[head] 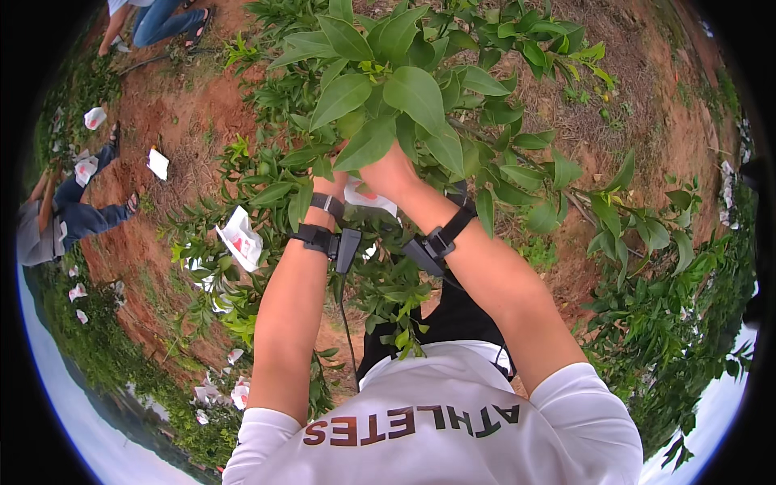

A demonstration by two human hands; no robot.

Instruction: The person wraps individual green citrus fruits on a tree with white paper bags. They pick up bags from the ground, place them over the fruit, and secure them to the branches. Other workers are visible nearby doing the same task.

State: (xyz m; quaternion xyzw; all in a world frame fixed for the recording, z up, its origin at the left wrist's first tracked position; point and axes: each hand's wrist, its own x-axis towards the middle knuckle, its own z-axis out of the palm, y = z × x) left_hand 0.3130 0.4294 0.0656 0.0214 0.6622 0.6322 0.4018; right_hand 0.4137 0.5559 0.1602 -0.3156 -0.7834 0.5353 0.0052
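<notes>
Both of my hands reach into a leafy fruit tree (415, 97), close together beneath broad green leaves. My left hand (332, 182), with a dark watch and a strapped device at the wrist, is mostly covered by foliage. My right hand (388, 173) has its fingers hidden under a large leaf. A white paper bag (379, 203) with a red print hangs just below and between the hands; whether the fingers grip it does not show. Another white bag (240, 238) hangs on the tree left of my left forearm. A small green fruit (263, 169) shows among the leaves.
Two other people, one in a grey shirt (36, 233) and one in blue jeans (159, 24), are at the left. A white bag or sheet (157, 164) lies on red soil. Branches (582, 206) stretch to the right. More bagged trees (209, 394) stand at lower left.
</notes>
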